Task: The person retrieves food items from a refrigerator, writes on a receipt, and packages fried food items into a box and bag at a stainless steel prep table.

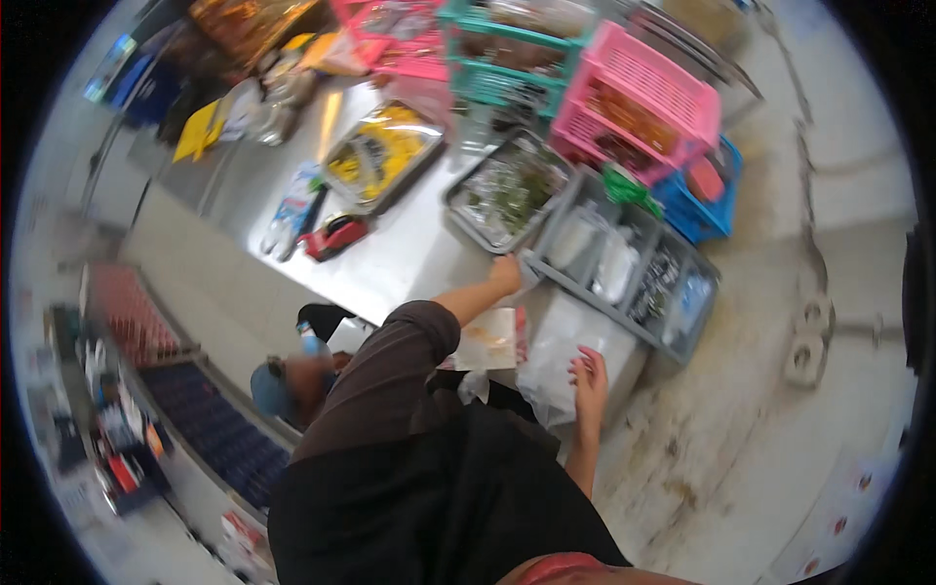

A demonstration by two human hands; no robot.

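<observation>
My left hand point(506, 276) is closed at the front corner of the grey divided bin point(614, 311), with a piece of clear plastic point(530, 269) at its fingers. Lower right, my right hand point(589, 379) is empty, its fingers loosely bent and apart, beside clear plastic bags point(559, 358) on a white block-like surface. Packed plastic bags fill the bin's compartments. Behind my left hand stands a metal tray point(475, 232) of green leaves under clear film. A stained white board or sheet point(486, 340) lies below my left forearm.
On the steel table point(395, 263) are a film-covered tray of yellow food point(384, 153), a red tape dispenser point(335, 235) and a blue-white packet point(292, 212). Pink point(651, 80) and green point(504, 62) baskets stand behind. A person in a blue cap point(270, 387) is at the left.
</observation>
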